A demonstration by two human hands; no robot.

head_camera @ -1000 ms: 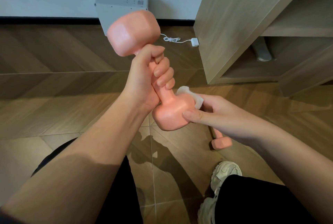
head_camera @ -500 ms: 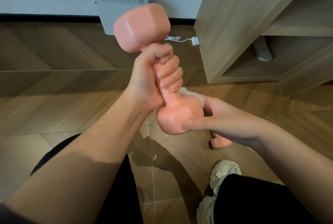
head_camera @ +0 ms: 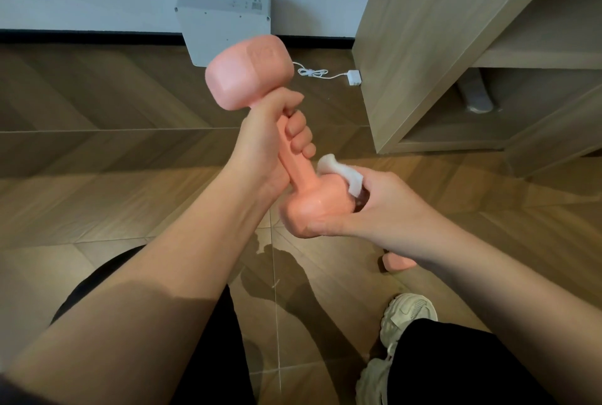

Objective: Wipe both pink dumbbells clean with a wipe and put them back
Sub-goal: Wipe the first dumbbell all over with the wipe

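second dumbbell (head_camera: 398, 263) mostly hidden behind right forearm (head_camera: 472, 277), embossed marking (head_camera: 264, 53) on held dumbbell (head_camera: 239, 78) unreadable, shelf unit (head_camera: 423, 29) cropped

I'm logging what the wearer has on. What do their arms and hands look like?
Left hand and right hand are bare: no gloves, rings or watch visible. Left forearm and right forearm are uncovered; a dark edge at the bottom-left corner may be a sleeve.

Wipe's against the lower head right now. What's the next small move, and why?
Probably slide the wipe round the lower head of the held dumbbell toward its near underside: the right hand presses it only on the far upper shoulder, while the left hand grips the handle. The second dumbbell lies on the floor.
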